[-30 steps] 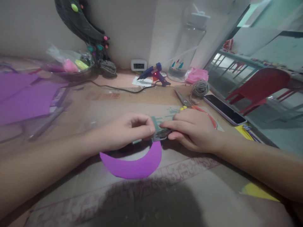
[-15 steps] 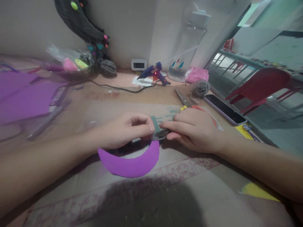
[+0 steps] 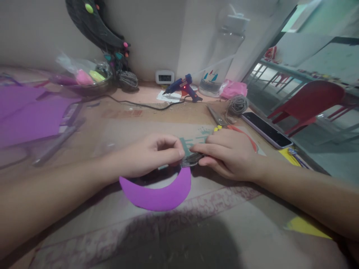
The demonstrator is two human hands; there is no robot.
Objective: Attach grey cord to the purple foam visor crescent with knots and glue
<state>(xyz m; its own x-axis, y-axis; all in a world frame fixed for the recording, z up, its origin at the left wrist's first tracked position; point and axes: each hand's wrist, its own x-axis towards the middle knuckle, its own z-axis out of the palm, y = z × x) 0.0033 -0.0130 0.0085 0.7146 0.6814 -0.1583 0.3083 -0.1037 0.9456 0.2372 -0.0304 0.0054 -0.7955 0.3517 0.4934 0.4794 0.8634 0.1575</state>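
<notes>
A curved purple foam strip (image 3: 159,194) bows toward me over the cardboard-covered table (image 3: 224,224). Both hands meet at its right end. My left hand (image 3: 148,155) is closed, thumb and fingers pinching that end. My right hand (image 3: 228,151) is closed too, pinching a small dark glittery piece (image 3: 190,160) against the same spot. Fingertips of the two hands nearly touch. What lies under the fingers is hidden.
Scissors (image 3: 217,117) and a twine ball (image 3: 238,104) lie behind my right hand, a phone (image 3: 265,129) to the right. A blue glue gun (image 3: 182,86) with its cord stands at the back. Purple foam sheets (image 3: 28,116) lie left, a bowl (image 3: 84,80) behind them.
The purple strip shifted slightly left and then back right. Both hands have stayed pinched at its end.
</notes>
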